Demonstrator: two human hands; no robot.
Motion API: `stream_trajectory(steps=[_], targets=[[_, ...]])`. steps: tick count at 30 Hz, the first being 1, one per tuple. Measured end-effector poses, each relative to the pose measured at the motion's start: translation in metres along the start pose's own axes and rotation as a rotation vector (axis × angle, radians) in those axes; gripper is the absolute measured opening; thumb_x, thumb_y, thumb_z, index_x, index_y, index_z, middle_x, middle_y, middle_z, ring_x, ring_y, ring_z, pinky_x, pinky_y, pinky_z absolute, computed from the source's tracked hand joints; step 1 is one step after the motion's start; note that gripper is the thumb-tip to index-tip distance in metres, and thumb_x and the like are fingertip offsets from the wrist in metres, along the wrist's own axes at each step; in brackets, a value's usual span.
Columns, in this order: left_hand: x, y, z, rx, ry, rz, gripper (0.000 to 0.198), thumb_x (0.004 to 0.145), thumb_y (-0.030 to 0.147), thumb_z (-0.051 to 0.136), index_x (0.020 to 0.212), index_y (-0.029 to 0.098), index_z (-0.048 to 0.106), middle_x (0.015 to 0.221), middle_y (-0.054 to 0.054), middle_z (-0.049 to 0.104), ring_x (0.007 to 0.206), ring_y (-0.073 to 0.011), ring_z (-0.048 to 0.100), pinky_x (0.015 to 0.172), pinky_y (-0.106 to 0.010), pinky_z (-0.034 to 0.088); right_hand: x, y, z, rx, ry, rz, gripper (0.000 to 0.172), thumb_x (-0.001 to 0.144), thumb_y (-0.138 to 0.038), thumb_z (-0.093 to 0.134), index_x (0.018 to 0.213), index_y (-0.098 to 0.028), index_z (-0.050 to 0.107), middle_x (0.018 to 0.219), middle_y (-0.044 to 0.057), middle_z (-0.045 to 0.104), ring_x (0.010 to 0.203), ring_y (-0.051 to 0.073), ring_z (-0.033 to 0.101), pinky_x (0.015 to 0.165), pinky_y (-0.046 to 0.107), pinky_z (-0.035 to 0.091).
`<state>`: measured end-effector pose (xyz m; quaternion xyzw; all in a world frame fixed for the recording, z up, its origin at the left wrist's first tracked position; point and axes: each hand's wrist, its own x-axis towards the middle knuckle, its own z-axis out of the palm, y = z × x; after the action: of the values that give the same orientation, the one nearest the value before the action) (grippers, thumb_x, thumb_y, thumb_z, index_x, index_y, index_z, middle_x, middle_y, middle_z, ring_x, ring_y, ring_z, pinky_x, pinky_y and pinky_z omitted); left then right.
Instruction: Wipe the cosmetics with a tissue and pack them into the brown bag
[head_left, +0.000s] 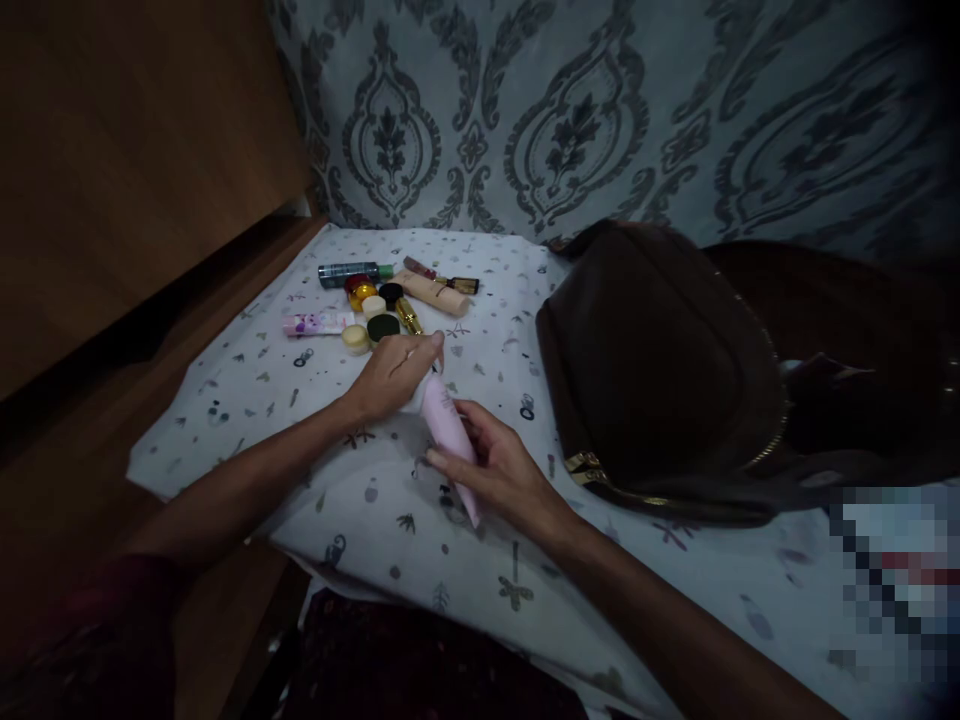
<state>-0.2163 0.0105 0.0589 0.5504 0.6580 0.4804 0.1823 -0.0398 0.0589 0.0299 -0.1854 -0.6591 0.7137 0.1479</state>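
Observation:
A pale pink squeeze tube lies slanted in my right hand, with the thumb on one side and the fingers on the other. At its upper end is my left hand, closed, its fingers mostly hidden under the palm. A whitish edge shows below that hand; I cannot tell what it is. Just beyond sit several small cosmetics: a dark-lidded jar, a cream-coloured jar, a gold tube, a beige tube and a pink and white tube.
A large dark brown bag with gold zips lies unzipped on the right. All rests on a white printed cloth. Behind stands a patterned grey surface; wooden furniture borders the left. A blue-green bottle lies at the back.

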Motion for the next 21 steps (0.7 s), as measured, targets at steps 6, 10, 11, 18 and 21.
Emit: stream_trajectory(steps=[6, 10, 11, 18, 21], targets=[[-0.008, 0.005, -0.006, 0.035, -0.037, -0.012, 0.069, 0.095, 0.068, 0.022, 0.058, 0.018, 0.052, 0.053, 0.000, 0.048, 0.055, -0.0132, 0.045, 0.056, -0.028, 0.035, -0.005, -0.006, -0.003, 0.014, -0.113, 0.030, 0.034, 0.085, -0.042, 0.067, 0.109, -0.019, 0.061, 0.080, 0.000, 0.057, 0.070, 0.013, 0.052, 0.060, 0.025, 0.043], [-0.013, 0.007, -0.003, -0.088, -0.067, -0.036, 0.074, 0.092, 0.074, 0.016, 0.054, 0.019, 0.047, 0.049, 0.001, 0.043, 0.050, -0.0118, 0.040, 0.050, -0.028, 0.031, -0.007, -0.005, -0.003, 0.119, -0.217, 0.068, 0.031, 0.087, -0.043, 0.066, 0.105, -0.020, 0.059, 0.076, -0.002, 0.059, 0.060, 0.010, 0.050, 0.053, 0.022, 0.039], [-0.013, 0.006, -0.002, -0.120, -0.066, -0.042, 0.074, 0.091, 0.075, 0.016, 0.053, 0.019, 0.046, 0.048, 0.001, 0.041, 0.049, -0.0114, 0.039, 0.049, -0.028, 0.030, -0.008, -0.004, -0.003, 0.142, -0.235, 0.079, 0.032, 0.087, -0.044, 0.067, 0.107, -0.020, 0.058, 0.076, -0.002, 0.060, 0.059, 0.010, 0.050, 0.052, 0.022, 0.039], [-0.012, 0.000, 0.008, -0.364, 0.056, -0.146, 0.072, 0.089, 0.079, 0.017, 0.050, 0.020, 0.032, 0.048, 0.003, 0.029, 0.044, -0.0091, 0.029, 0.045, -0.026, 0.026, -0.011, -0.007, 0.002, 0.304, -0.310, 0.122, 0.039, 0.082, -0.044, 0.072, 0.109, -0.021, 0.055, 0.080, -0.001, 0.062, 0.059, 0.010, 0.055, 0.051, 0.022, 0.040], [-0.012, 0.002, 0.013, -0.430, 0.165, -0.229, 0.070, 0.087, 0.080, 0.023, 0.055, 0.020, 0.038, 0.052, 0.003, 0.034, 0.046, -0.0088, 0.035, 0.046, -0.024, 0.031, -0.010, -0.007, 0.004, 0.351, -0.267, 0.113, 0.036, 0.081, -0.042, 0.074, 0.104, -0.021, 0.057, 0.081, 0.000, 0.064, 0.063, 0.010, 0.057, 0.055, 0.023, 0.043]])
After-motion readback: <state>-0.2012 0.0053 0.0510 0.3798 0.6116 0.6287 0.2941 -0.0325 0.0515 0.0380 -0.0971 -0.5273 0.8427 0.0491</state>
